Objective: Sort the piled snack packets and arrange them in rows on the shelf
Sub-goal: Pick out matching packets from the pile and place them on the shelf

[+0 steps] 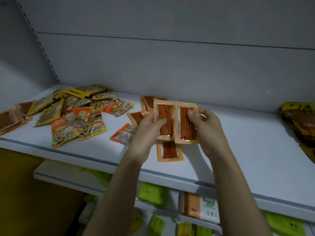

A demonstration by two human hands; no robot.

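The white shelf [247,150] serves as landmark. On its left end lies the mixed pile of cartoon packets [75,114]; at its far right sits a dark yellow stack [298,120]. Above its middle, the left hand [150,125] pinches one stick-snack packet [164,121], thumb across the clear window, fingers behind. The right hand [204,121] grips a second packet [186,123] by its right border, thumb on front. A third packet [169,150] lies flat just below them. These look light, thin, slippery film; the sealed borders seem safest to hold.
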